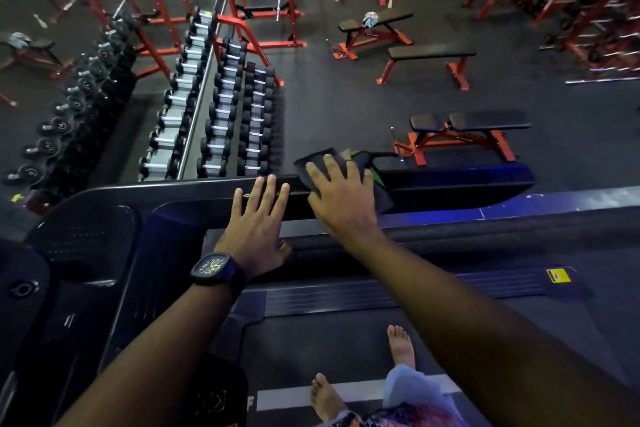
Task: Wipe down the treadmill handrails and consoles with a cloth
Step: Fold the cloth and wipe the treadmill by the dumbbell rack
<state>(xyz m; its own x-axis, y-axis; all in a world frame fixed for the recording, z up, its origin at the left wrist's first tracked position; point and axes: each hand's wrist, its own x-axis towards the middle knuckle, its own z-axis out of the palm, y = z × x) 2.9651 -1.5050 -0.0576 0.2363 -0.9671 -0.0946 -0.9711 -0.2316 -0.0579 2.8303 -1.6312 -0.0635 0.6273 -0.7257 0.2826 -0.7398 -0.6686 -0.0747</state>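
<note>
On handrail, right hand, cloth seemingly crosswise

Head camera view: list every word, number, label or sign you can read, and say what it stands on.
No text can be read.
Yellow sticker on the treadmill: print too small.
Watch face: glowing marks, blurred.
Dumbbells: end markings blurred.

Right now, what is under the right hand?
A dark cloth lies under the right hand, pressed by straight fingers onto the handrail. The hand covers the cloth's middle, and the cloth hides the stretch of handrail beneath it.
</note>
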